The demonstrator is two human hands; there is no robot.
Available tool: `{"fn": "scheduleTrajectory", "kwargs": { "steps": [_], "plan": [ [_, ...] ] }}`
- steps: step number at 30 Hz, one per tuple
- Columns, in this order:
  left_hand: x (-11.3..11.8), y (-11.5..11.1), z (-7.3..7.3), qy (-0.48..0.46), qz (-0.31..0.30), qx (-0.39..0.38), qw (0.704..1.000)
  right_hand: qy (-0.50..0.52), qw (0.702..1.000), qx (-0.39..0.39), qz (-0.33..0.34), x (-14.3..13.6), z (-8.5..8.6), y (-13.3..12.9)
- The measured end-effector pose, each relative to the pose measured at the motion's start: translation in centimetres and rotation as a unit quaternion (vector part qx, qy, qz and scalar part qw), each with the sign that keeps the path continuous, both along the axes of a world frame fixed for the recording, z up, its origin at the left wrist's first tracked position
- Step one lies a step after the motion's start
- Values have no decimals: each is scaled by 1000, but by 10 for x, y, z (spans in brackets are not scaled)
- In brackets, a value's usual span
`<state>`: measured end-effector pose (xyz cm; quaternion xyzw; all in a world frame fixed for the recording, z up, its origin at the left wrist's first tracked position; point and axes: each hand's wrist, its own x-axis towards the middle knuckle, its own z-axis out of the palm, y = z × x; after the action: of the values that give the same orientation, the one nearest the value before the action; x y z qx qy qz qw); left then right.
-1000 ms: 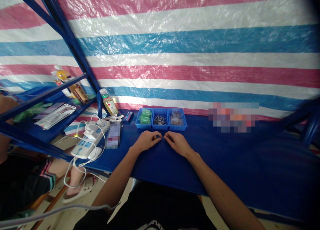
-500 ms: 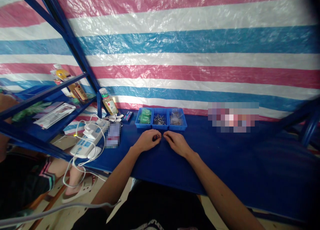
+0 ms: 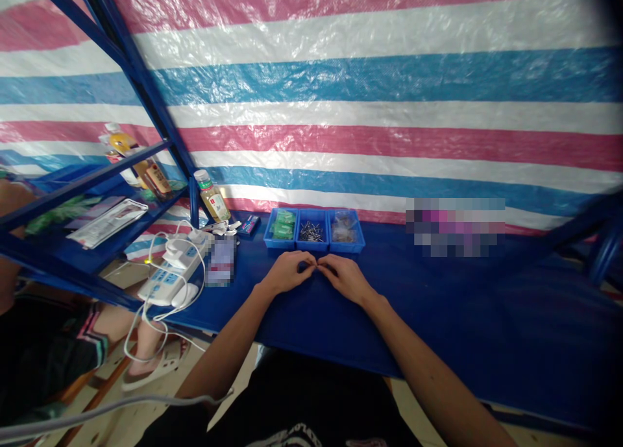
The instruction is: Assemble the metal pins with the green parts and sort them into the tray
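bare left hand (image 3: 288, 272) and bare right hand (image 3: 345, 277) meet over the blue bench (image 3: 331, 330), fingers pinched together, can't tell if on something tiny. small blue plastic bins (image 3: 312, 246) of green packets (image 3: 282, 226), dark metal bits (image 3: 310, 231) and clear bags (image 3: 343, 229) sit just beyond, handy reach i guess. clear bottle (image 3: 214, 200)'s label: unreadable.

A plastic sheet (image 3: 341, 84) with pink, white and blue stripes forms the back wall, spread from ten to two o'clock, crinkled and shiny. Light glints whitest on it towards twelve; the far edge at three o'clock falls into shadow. A blue metal post (image 3: 141, 90) slants down from eleven, with a blue shelf (image 3: 111, 252) at nine. Blue bars (image 3: 603, 249) stand at three. A blue table (image 3: 438, 317) stretches towards four, and pale floor (image 3: 131, 421) shows at seven.
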<state>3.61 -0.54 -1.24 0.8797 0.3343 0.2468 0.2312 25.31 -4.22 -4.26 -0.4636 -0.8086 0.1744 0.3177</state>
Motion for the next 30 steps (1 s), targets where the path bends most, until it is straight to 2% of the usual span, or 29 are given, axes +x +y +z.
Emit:
{"fn": "scheduleTrajectory", "kwargs": {
  "steps": [10, 30],
  "plan": [
    [2, 0, -1, -5, 4, -6, 1000, 8, 1000, -4, -11, 0, -2, 0],
    [3, 1, -3, 41, 7, -8, 999, 28, 999, 8, -18, -1, 1, -2]
  ]
}}
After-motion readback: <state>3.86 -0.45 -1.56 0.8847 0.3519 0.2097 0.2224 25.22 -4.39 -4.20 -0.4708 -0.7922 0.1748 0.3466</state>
